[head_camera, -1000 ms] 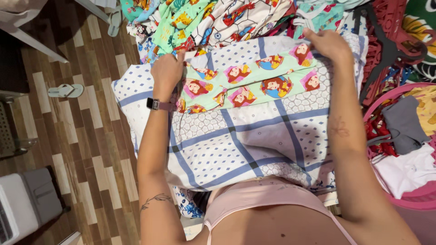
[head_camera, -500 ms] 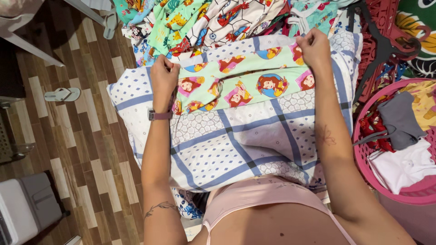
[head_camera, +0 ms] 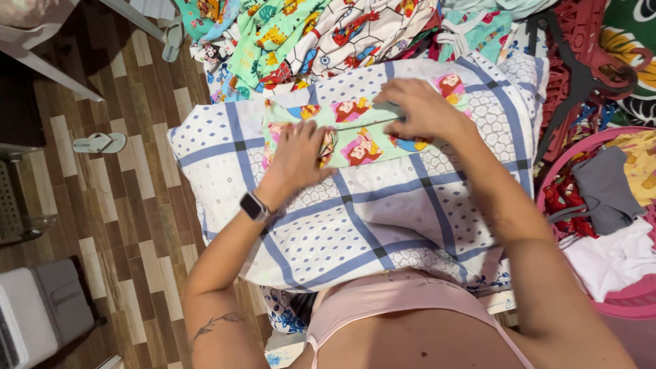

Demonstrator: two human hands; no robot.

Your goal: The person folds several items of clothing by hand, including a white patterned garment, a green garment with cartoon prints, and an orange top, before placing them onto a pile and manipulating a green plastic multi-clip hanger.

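On the checked pillow (head_camera: pixel 355 205), toward its far edge: small green cartoon-print garment (head_camera: pixel 355 133), lying flat, pillow serving as work surface. Left hand (head_camera: pixel 295 160) presses its near-left part, fingers spread and flat. Right hand (head_camera: pixel 420 109) covers its right part, fingers together, pinning the cloth. Beyond the pillow: heap of printed clothes (head_camera: pixel 307 34). Right of the pillow: pink basket (head_camera: pixel 567 157) holding grey, white, red and yellow garments.

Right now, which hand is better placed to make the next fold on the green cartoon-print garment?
Right, probably. The right hand lies on top of the green cartoon-print garment near its middle; the left hand rests on its lower left edge, partly on the checked pillow, better placed to pin.
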